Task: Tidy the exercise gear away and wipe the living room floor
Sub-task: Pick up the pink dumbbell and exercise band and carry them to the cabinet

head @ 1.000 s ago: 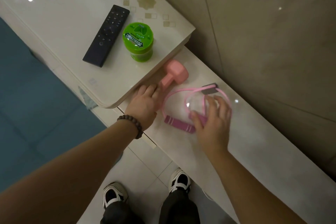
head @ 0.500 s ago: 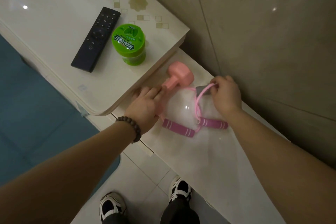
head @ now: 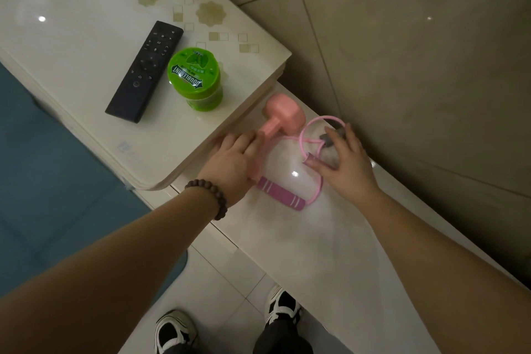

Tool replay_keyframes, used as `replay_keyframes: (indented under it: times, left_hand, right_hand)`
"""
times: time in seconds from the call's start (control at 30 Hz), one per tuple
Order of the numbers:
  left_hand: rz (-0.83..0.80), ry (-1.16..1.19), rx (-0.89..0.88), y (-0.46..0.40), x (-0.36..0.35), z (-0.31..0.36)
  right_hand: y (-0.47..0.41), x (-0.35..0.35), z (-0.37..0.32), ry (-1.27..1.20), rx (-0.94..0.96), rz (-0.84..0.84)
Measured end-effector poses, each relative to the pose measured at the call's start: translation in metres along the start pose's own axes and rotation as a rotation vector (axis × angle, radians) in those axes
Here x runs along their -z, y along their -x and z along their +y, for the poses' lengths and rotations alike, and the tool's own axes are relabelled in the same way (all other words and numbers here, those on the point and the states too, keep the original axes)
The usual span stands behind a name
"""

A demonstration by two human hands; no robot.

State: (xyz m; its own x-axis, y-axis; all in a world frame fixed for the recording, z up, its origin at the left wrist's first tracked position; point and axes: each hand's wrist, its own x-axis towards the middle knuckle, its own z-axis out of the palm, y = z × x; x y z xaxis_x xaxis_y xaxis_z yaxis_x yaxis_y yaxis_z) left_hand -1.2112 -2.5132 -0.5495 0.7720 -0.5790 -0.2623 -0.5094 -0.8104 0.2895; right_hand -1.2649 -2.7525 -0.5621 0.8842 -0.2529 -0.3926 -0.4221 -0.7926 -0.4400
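A pink dumbbell [head: 284,115] lies on the low cream ledge [head: 301,238], its near end tucked under the higher tabletop's edge. My left hand [head: 232,164], with a bead bracelet on the wrist, rests flat on the dumbbell's handle. Beside it a pink resistance band [head: 304,129] lies looped, with one purple-pink grip [head: 280,194] free on the ledge. My right hand [head: 347,164] is spread over the band's other grip [head: 310,157] and its grey clasp [head: 326,137], fingers straight and touching them.
A black remote [head: 145,72] and a green gum tub [head: 195,80] stand on the higher cream tabletop [head: 71,37]. A tiled wall [head: 402,66] runs right behind the ledge. A blue rug [head: 57,195] lies left; my shoes [head: 283,307] are on pale floor tiles.
My right hand let go of the grey clasp and dropped back over the second grip, which now lies nearer the wall. The band's loop has shifted. My left hand stayed on the dumbbell.
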Motion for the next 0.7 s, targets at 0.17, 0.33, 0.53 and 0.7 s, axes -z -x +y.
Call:
replay_keyframes:
  times: [0.17,0.33,0.53,0.7]
  left_hand:
    - [0.013,0.026,-0.044,0.001,0.000,-0.006]
    - [-0.003,0.007,-0.057,0.002,0.001,-0.007]
    - [-0.067,-0.073,-0.044,0.001,0.004,-0.004]
    - [-0.050,-0.072,-0.045,0.000,0.005,-0.005]
  right_hand:
    - [0.030,-0.025,-0.021,0.249,0.087,-0.101]
    - [0.048,-0.050,-0.025,0.390,0.130,-0.072]
    - [0.064,-0.045,-0.030,0.289,0.190,0.122]
    - [0.106,-0.061,-0.020,0.229,0.417,0.050]
